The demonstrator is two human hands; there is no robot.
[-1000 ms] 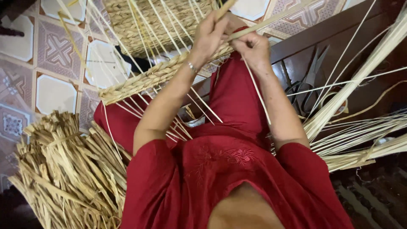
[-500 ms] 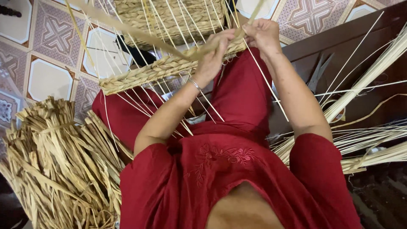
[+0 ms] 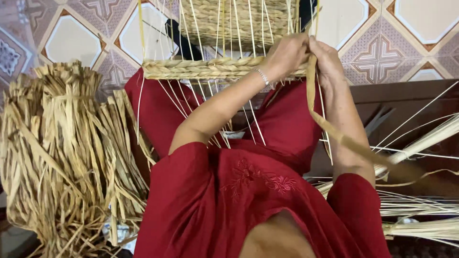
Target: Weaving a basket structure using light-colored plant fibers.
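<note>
Patterned floor tiles (image 3: 71, 40) in cream and dusty pink fill the top of the view, and a dark wooden bench edge (image 3: 406, 95) runs along the right. At far left a thick bundle of dried straw strips (image 3: 62, 153) stands on end beside the person's knee, its tips frayed and splayed. Across the red-clothed lap lies a half-woven basket (image 3: 210, 69), its braided rim running level, with thin pale stakes (image 3: 224, 33) rising through the weave above and fanning out below. The left hand (image 3: 285, 56), a thin bracelet (image 3: 262, 76) on its wrist, is curled over the right end of that rim, fingers closed around the weave. Just beside it and touching, the right hand (image 3: 327, 62) pinches a flat weaving strand (image 3: 334, 134) near the rim; how tightly the fingers close cannot quite be made out, as the hand is seen from behind. That strand hangs down and sweeps off to the right. At far right, loose pale reeds (image 3: 420, 210) lie in sheaves beside the person.
</note>
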